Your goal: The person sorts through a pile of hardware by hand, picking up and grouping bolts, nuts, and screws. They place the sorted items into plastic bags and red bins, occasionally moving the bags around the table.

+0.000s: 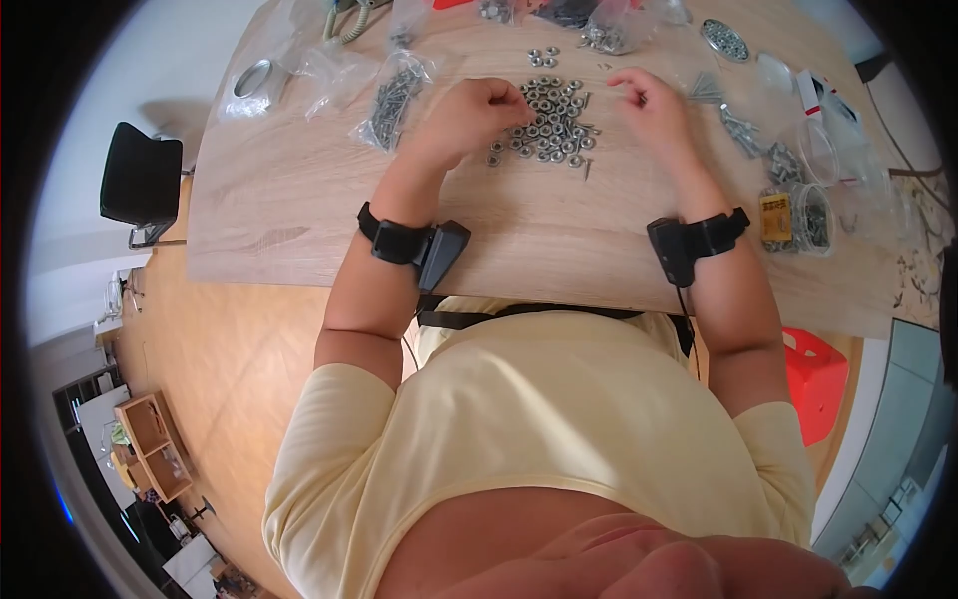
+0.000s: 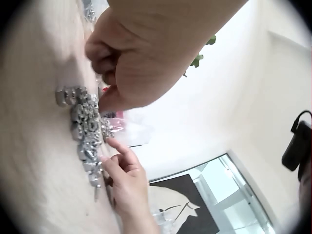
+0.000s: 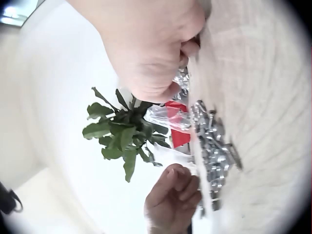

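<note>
A pile of silvery metal nuts (image 1: 549, 130) mixed with screws (image 1: 587, 170) lies on the wooden table. At the pile's left edge is my left hand (image 1: 474, 115), its fingers curled in and its thumb side right at the nuts. Whether it pinches a small piece I cannot tell. To the right of the pile my right hand (image 1: 654, 115) hovers low, index finger stretched out and the others loosely bent, with nothing showing in it. A small group of nuts (image 1: 542, 58) sits apart, beyond the pile. In the left wrist view, my right hand (image 2: 126, 185) is beside the pile.
A clear bag of screws (image 1: 396, 100) lies left of the left hand. More bags of hardware (image 1: 609, 28) line the far edge. On the right are loose screws (image 1: 705, 88), a round tin (image 1: 725, 41) and a plastic tub (image 1: 813, 220). A red stool (image 1: 818, 389) stands below.
</note>
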### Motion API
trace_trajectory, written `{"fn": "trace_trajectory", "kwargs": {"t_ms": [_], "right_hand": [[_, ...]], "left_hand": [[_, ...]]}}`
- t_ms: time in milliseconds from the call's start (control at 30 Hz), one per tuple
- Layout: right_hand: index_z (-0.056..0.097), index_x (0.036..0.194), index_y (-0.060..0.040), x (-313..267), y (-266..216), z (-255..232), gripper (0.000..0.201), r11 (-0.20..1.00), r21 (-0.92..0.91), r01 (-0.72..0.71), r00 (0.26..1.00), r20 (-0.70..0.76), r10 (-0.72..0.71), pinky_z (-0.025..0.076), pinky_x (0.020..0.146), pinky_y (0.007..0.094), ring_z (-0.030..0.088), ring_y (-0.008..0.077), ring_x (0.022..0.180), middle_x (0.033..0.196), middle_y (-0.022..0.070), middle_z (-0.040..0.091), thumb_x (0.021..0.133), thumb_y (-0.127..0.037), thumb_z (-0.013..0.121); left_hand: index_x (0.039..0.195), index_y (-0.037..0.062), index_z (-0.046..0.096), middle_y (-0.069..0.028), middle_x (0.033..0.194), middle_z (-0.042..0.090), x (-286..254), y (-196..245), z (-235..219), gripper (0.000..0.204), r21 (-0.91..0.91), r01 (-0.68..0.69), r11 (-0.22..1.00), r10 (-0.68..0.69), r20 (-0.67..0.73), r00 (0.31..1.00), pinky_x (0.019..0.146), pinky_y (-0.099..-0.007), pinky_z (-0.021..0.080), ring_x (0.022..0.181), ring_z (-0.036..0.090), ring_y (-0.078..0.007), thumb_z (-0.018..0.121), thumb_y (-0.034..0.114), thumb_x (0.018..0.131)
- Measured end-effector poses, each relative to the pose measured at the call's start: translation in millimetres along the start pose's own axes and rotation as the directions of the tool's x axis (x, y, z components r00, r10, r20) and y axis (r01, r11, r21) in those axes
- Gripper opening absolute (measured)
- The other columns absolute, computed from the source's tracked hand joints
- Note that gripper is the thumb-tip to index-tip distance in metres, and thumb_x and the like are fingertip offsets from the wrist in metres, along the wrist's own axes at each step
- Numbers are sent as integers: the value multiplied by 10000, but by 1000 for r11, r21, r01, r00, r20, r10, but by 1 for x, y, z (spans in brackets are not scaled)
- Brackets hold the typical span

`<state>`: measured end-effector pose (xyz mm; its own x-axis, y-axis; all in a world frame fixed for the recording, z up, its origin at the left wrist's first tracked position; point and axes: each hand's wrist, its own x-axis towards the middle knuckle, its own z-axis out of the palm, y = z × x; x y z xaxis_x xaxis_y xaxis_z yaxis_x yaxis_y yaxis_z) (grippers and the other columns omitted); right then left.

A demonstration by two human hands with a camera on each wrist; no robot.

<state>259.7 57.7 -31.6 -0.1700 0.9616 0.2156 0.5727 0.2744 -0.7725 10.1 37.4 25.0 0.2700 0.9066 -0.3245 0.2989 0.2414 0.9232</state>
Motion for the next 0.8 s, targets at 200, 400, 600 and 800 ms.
{"fn": "trace_trajectory", "kwargs": {"t_ms": [200,400,600,800], "right_hand": [[642,942,-161,-5,-15,15,142,933,-328,149,987,-2,-159,489,690,378,595,279,820,878,37,608,811,-164,587],[601,919,-93,-4,-15,17,116,946,-294,139,981,-91,-172,469,625,344,591,242,749,851,66,603,818,-147,582],[559,882,-34,2,-5,-9,77,116,962,-246,965,231,128,332,499,214,455,115,607,774,35,536,829,-85,535],[567,897,-38,-2,-9,-10,92,283,907,-312,948,278,152,273,429,193,426,70,539,668,-9,482,842,-110,553]], "left_hand": [[841,84,693,-95,732,575,9,-19,5,142,746,-287,601,594,-177,784,608,-339,446,662,573,-232,660,197,763],[842,67,693,-121,800,607,21,-21,12,169,747,-251,616,536,-164,828,673,-368,468,744,596,-293,655,208,757],[826,87,699,-131,884,627,30,-30,10,152,753,-204,625,545,-234,805,712,-388,494,815,614,-305,618,187,744],[840,85,698,-138,875,627,25,-29,0,153,727,-216,651,551,-257,794,714,-389,490,802,613,-305,625,179,744]]}}
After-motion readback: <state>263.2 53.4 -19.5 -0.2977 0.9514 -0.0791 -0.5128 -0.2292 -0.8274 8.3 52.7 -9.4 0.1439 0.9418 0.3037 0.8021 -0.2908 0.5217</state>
